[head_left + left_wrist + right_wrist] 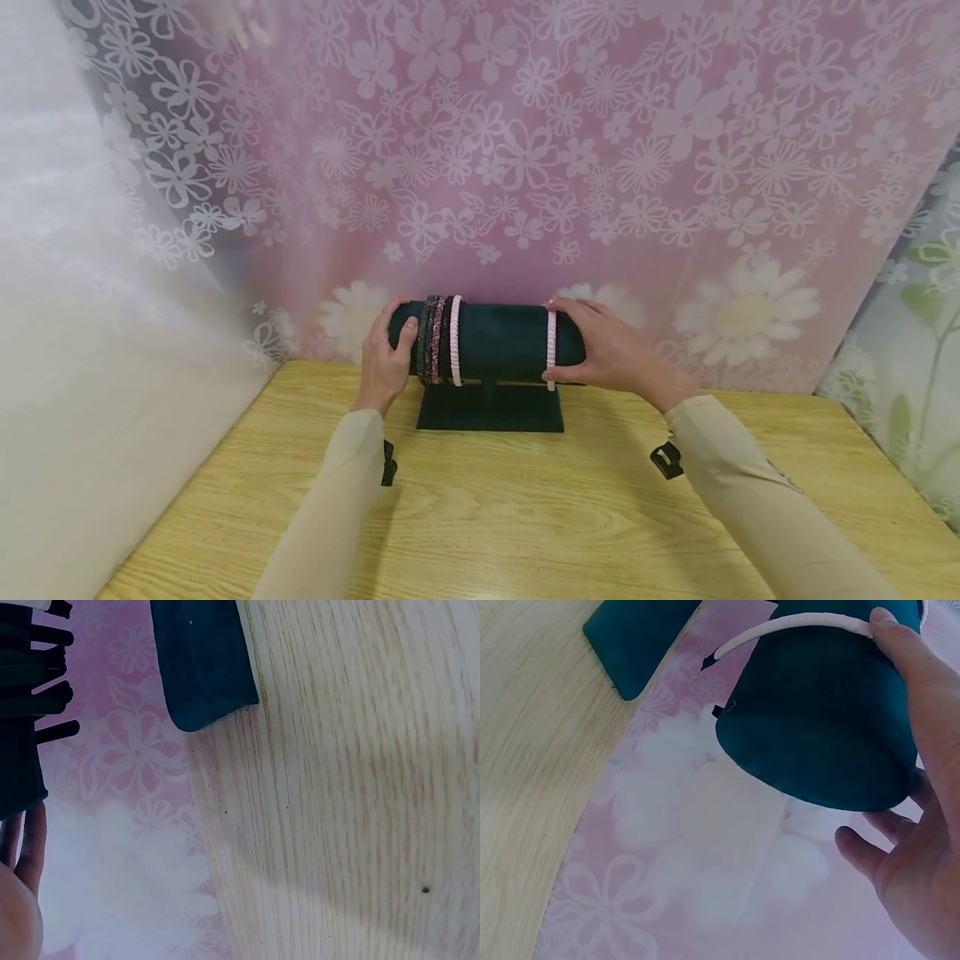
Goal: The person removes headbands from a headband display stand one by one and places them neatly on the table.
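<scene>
A dark green, velvety headband display stand has a horizontal roll on a flat base. My left hand grips the roll's left end, thumb in front, fingers behind. Beside it sit several dark and glittery headbands and a pale pink ribbed headband. Near the roll's right end, my right hand holds another pale pink headband, thumb low on its front and fingers over the top. In the right wrist view, this headband arches over the roll, its free tip dark.
The stand is at the back of a wood-grain table. Close behind hangs a pink flowered curtain. White sheeting borders the left, and a leafy printed cloth the right. A black wrist mount hangs below the right sleeve.
</scene>
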The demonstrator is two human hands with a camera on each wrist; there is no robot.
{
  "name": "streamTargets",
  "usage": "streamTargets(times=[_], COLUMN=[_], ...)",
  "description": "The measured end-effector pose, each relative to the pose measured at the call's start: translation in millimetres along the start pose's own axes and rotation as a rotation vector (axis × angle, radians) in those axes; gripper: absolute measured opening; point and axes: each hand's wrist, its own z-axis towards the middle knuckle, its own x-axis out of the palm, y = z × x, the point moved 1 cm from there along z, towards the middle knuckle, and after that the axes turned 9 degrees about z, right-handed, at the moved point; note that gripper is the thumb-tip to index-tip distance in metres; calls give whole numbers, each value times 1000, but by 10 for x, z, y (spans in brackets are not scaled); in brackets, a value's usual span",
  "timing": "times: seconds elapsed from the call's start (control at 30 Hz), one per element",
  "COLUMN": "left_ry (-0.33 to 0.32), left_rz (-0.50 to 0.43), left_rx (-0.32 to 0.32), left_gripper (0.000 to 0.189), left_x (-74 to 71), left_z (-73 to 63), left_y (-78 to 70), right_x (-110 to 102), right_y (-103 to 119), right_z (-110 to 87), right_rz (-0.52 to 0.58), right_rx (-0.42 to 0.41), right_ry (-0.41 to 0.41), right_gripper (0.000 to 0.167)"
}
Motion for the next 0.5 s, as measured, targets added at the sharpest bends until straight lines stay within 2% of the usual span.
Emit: streamTargets(times=[0.5], left_ry=[5], left_rz=[-17], left_rx=[-1], left_gripper=[49], left_x=[-13], left_z=[-13], left_y=[-20], right_x=[-41], right_y=[-62], right_z=[-52], right_rz=[17], right_rx=[27], right_ry=[10], right_gripper=[101])
